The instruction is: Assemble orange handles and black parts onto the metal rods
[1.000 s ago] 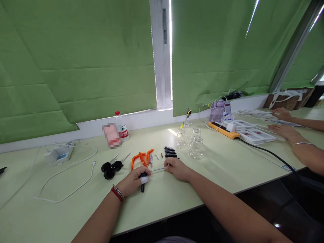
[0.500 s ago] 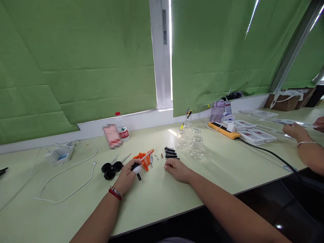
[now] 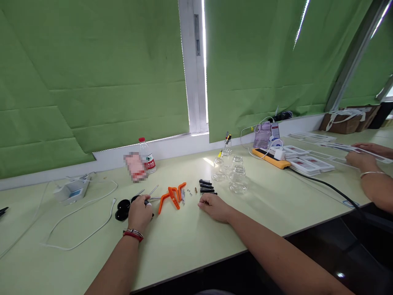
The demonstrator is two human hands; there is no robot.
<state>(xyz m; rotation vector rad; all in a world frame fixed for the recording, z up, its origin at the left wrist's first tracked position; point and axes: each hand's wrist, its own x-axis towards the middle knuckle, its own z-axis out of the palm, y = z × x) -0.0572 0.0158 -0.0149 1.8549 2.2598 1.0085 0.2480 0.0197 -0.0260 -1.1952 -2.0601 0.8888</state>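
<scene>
My left hand [image 3: 140, 214] is closed around a black piece with a thin rod [image 3: 156, 198] jutting to the right. The rest of that piece is hidden in my fingers. Beside it lie round black parts [image 3: 123, 209] with metal rods. To the right of my left hand are orange plastic levers [image 3: 173, 197] and several short metal pins [image 3: 183, 196]. My right hand [image 3: 215, 207] rests on the table with fingers curled together; whether they hold anything is hidden. Just beyond it lie black ribbed pieces [image 3: 206, 187], with a small brass-coloured part [image 3: 195, 190] to their left.
Several glass jars [image 3: 238, 180] stand beyond my right hand. A water bottle [image 3: 149, 157] is at the back. A white cable [image 3: 92, 231] loops on the left; an orange power strip [image 3: 270, 159] lies right. Another person's hand [image 3: 364, 160] handles white frames at far right.
My left hand has moved left with the black piece, from over the orange levers to the round black parts. The levers now show fully. My right hand has stayed put.
</scene>
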